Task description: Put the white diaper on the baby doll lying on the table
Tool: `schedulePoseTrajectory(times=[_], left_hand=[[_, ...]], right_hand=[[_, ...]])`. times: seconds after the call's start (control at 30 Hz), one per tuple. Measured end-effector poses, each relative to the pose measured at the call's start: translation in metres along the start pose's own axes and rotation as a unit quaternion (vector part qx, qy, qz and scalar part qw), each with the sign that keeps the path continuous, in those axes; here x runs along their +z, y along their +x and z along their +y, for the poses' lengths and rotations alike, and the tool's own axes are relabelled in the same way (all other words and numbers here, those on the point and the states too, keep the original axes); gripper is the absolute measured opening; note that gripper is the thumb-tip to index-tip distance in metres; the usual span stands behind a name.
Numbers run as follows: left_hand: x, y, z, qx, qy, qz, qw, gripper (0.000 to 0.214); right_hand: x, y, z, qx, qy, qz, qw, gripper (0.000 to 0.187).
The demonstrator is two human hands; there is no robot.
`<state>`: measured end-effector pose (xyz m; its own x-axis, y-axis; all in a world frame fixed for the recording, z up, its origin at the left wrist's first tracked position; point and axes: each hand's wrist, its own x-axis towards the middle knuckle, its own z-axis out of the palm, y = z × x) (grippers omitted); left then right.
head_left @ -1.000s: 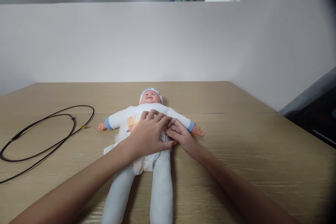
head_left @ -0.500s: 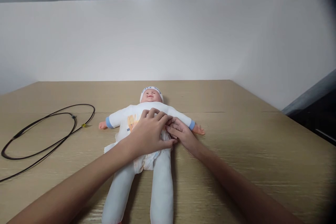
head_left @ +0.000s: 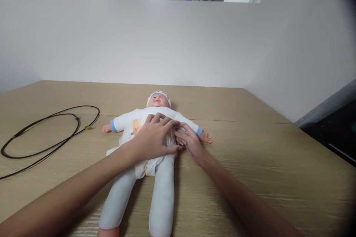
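A baby doll (head_left: 155,109) in a white suit with blue cuffs lies on its back on the wooden table (head_left: 250,155), head away from me, legs toward me. A white diaper (head_left: 147,168) sits round its hips. My left hand (head_left: 154,137) rests palm down on the doll's belly, fingers bent and close together. My right hand (head_left: 189,142) is at the doll's right side by the waist, fingers curled and pressing against the diaper's edge, touching my left hand's fingertips.
A black cable (head_left: 47,133) lies looped on the table's left part. A white partition wall (head_left: 167,40) stands behind the table. The table's right edge drops off to a dark area (head_left: 333,126).
The view has shifted slightly, so the doll sits a little lower and left. Both hands stay on the doll's waist with only small finger movement.
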<state>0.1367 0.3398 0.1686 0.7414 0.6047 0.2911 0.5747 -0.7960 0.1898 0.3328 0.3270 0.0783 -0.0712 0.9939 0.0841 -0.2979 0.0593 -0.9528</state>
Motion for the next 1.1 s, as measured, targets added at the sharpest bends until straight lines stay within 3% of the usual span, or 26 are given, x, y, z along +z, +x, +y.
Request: schedulePoseTrajectory(times=[0.2,0.37,0.43,0.53,0.63,0.7,0.8,0.93,1.1], left_hand=[[0.001,0.000,-0.001,0.001,-0.005,-0.006,1.000,0.063],[-0.006,-0.001,-0.004,0.006,-0.050,0.018,0.999,0.072],[-0.015,-0.006,-0.004,0.005,-0.103,0.063,0.993,0.064],[-0.029,-0.028,-0.002,-0.011,-0.170,0.184,0.968,0.032],[-0.033,-0.068,0.002,-0.025,-0.188,0.277,0.942,0.006],[-0.029,-0.100,0.006,-0.048,-0.208,0.267,0.940,0.003],[-0.016,-0.142,0.013,-0.099,-0.248,0.146,0.952,0.007],[-0.001,-0.166,0.019,-0.171,-0.261,0.093,0.946,0.013],[0.013,-0.153,0.016,-0.229,-0.229,0.120,0.939,0.024]], right_hand=[[0.002,-0.003,-0.003,0.020,-0.010,-0.017,1.000,0.059],[0.002,-0.005,-0.003,-0.015,-0.062,0.005,0.998,0.045],[0.002,-0.009,-0.005,-0.048,-0.083,0.033,0.995,0.035],[0.007,-0.025,-0.017,-0.120,-0.125,0.075,0.982,0.025],[0.028,-0.056,-0.035,-0.228,-0.250,0.071,0.938,0.010],[0.050,-0.083,-0.046,-0.268,-0.322,0.033,0.907,0.006],[0.087,-0.124,-0.050,-0.244,-0.369,-0.028,0.896,0.014],[0.111,-0.155,-0.036,-0.224,-0.427,-0.132,0.866,0.018],[0.095,-0.151,-0.027,-0.148,-0.515,-0.039,0.843,0.020]])
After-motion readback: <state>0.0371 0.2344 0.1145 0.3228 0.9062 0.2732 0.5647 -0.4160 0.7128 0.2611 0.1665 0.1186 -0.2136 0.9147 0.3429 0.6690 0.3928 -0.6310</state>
